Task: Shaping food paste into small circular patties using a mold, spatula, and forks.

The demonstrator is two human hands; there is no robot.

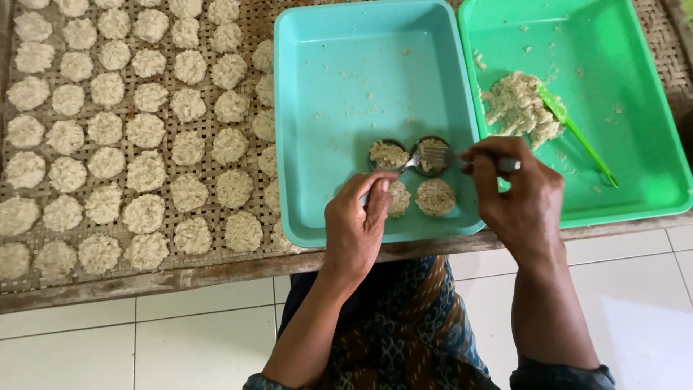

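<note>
We look down at a person's two hands working over a teal tray. The step in hand appears to be pressing rice mixture into small round moulds to form flat cakes. Just beyond the fingertips sit two round metal ring moulds, side by side and touching, each filled with pale mixture.

The right hand is closed around the handle of a metal fork, whose tines rest on the filling of the ring nearer that hand. The left hand is curled, fingers bent down; we judge it grips a thin handle running toward the rings, though we cannot tell what kind of tool it is.

Between the hands, on the near side of the rings, lie two finished round cakes, the one beside the left hand partly hidden by its fingers.

Beyond the right hand, a green tray holds a heap of loose rice mixture with a green plastic utensil lying in it. Well to the left of the left hand, a woven bamboo mat carries rows of shaped cakes.

We judge the coming move calls for even pressure, then lifting the ring cleanly.
</note>
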